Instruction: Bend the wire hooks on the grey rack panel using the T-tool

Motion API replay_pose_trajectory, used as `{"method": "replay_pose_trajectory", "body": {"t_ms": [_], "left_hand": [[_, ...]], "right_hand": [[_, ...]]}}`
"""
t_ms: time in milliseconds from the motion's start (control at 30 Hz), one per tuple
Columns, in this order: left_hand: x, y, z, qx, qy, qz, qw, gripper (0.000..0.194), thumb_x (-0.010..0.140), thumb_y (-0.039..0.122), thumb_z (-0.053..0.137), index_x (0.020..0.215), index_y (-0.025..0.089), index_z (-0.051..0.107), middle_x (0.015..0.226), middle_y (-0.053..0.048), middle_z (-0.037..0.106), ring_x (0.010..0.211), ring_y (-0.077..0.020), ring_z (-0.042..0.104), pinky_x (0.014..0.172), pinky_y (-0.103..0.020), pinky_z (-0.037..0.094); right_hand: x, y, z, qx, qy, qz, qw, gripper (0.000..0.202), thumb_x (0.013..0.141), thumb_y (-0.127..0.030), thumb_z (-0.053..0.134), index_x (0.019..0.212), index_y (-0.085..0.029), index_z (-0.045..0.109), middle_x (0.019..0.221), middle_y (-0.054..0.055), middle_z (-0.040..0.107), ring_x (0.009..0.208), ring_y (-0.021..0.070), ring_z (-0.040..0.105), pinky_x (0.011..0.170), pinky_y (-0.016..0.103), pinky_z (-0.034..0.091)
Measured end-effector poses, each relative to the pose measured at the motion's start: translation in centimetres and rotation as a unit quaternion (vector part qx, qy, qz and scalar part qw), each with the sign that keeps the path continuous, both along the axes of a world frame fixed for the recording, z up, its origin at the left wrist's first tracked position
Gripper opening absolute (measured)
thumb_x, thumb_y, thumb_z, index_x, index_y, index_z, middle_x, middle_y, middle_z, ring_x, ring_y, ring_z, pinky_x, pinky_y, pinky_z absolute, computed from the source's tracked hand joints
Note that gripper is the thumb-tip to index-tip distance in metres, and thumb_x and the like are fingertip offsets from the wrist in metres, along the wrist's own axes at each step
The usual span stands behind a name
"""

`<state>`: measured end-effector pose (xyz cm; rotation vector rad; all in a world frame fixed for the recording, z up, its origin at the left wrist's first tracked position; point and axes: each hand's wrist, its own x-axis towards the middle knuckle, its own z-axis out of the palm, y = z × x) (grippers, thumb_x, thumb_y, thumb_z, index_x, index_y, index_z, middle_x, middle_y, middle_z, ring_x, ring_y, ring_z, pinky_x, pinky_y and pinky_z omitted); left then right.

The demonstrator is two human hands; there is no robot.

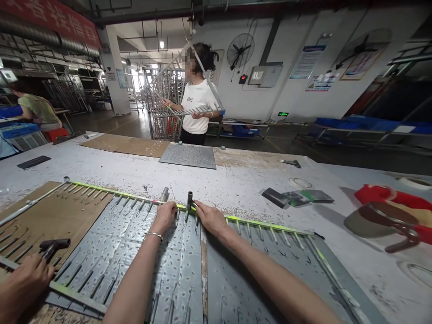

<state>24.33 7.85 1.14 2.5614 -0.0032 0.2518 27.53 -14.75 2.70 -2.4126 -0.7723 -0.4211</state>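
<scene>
Closed the right hand (212, 219) on a T-headed tool (190, 200) at the far rail of the metal frame (266, 223), laid flat across grey sheets (175, 256) and cardboard (81, 216) on the tabletop (243, 193). Bent the left hand's (164, 217) fingers in at the same rail, beside a metal cylinder (164, 194); could not tell whether clamped on rail, pin or cylinder. Judged the work underway, with hooked pins (238, 226) already lining the rail on both sides of the hands; could not tell how many, if any, still needed attention. Hid part of the frame's near side behind both forearms. Met a co-worker's hand (29, 275) with a similar tool (56, 244) at the near left, possibly in the way there. Saw dark packets (275, 197), a loose tool (292, 163) and a mug-like vessel (374, 220) beyond the frame, apart from the hands.
</scene>
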Motion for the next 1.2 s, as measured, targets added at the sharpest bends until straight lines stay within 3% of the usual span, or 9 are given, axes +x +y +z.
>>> {"method": "replay_pose_trajectory", "body": {"t_ms": [133,167,333,467,633,767,933,1067,1200], "left_hand": [[0.2,-0.1,-0.1,0.002,0.007,0.010,1.000,0.024,0.091,0.014,0.046,0.088,0.022,0.068,0.096,-0.009,0.075,0.095,-0.0244,0.066,0.087,-0.036,0.044],[0.3,-0.1,-0.1,0.000,0.009,0.011,1.000,0.023,0.090,0.014,0.047,0.088,0.021,0.069,0.096,-0.009,0.075,0.096,-0.0248,0.067,0.087,-0.036,0.045],[0.5,-0.1,-0.4,-0.005,0.001,0.011,1.000,0.022,0.091,0.014,0.049,0.089,0.020,0.069,0.093,-0.010,0.075,0.094,-0.0251,0.068,0.087,-0.037,0.046],[0.4,0.0,-0.4,-0.010,0.000,0.013,1.000,0.022,0.092,0.016,0.049,0.089,0.022,0.071,0.096,-0.009,0.076,0.096,-0.0239,0.068,0.087,-0.035,0.046],[0.3,0.0,-0.2,-0.017,-0.007,0.014,1.000,0.019,0.093,0.014,0.052,0.089,0.021,0.069,0.094,-0.009,0.076,0.095,-0.0242,0.069,0.087,-0.035,0.047],[0.4,-0.1,-0.1,-0.053,-0.018,0.033,0.998,0.017,0.096,0.016,0.053,0.095,0.021,0.069,0.098,-0.010,0.076,0.093,-0.0238,0.069,0.085,-0.034,0.048],[0.3,-0.4,-0.4,-0.027,-0.018,0.029,0.999,0.018,0.091,0.009,0.056,0.090,0.019,0.071,0.096,-0.011,0.075,0.097,-0.0267,0.070,0.088,-0.037,0.046],[0.4,-0.4,-0.5,-0.038,-0.022,0.036,0.998,0.018,0.090,0.009,0.058,0.091,0.019,0.073,0.097,-0.011,0.076,0.099,-0.0271,0.070,0.089,-0.037,0.047],[0.6,-0.3,-0.5,-0.048,-0.013,0.037,0.998,0.016,0.086,0.008,0.061,0.085,0.018,0.073,0.094,-0.011,0.076,0.098,-0.0274,0.071,0.089,-0.037,0.047]], "right_hand": [[-0.3,0.2,0.3,0.038,-0.033,0.004,0.999,0.045,0.111,-0.025,0.037,0.152,-0.018,0.055,0.135,0.010,0.064,0.114,0.0254,0.067,0.098,0.034,0.056],[-0.5,0.3,0.4,0.034,-0.032,-0.003,0.999,0.047,0.111,-0.024,0.034,0.154,-0.015,0.052,0.136,0.011,0.063,0.115,0.0253,0.066,0.100,0.034,0.055],[-0.8,0.5,0.8,-0.043,0.013,-0.004,0.999,0.040,0.108,-0.029,0.045,0.140,-0.020,0.066,0.101,0.008,0.076,0.084,0.0291,0.073,0.075,0.036,0.060],[-0.6,0.8,1.1,0.022,-0.023,-0.021,0.999,0.047,0.112,-0.025,0.033,0.154,-0.019,0.052,0.132,0.010,0.066,0.102,0.0249,0.071,0.087,0.032,0.057],[-1.0,1.2,0.4,-0.045,0.014,-0.009,0.999,0.036,0.108,-0.026,0.050,0.139,-0.021,0.067,0.104,0.009,0.075,0.086,0.0284,0.073,0.076,0.033,0.059],[-1.7,1.8,-0.5,-0.012,-0.004,0.019,1.000,0.043,0.110,-0.025,0.046,0.152,-0.025,0.055,0.120,0.007,0.072,0.101,0.0247,0.071,0.089,0.030,0.056],[-1.4,2.0,-1.2,0.019,0.028,0.004,0.999,0.042,0.109,-0.030,0.040,0.142,-0.019,0.064,0.100,0.007,0.075,0.081,0.0262,0.073,0.074,0.032,0.059],[-0.9,1.2,-0.6,0.123,-0.015,-0.014,0.992,0.049,0.112,-0.035,0.029,0.152,-0.019,0.052,0.127,0.009,0.069,0.092,0.0242,0.072,0.085,0.032,0.058],[-0.8,1.0,-0.3,0.051,0.020,0.007,0.999,0.044,0.107,-0.033,0.041,0.142,-0.019,0.064,0.108,0.009,0.075,0.083,0.0281,0.073,0.076,0.035,0.060]]}}
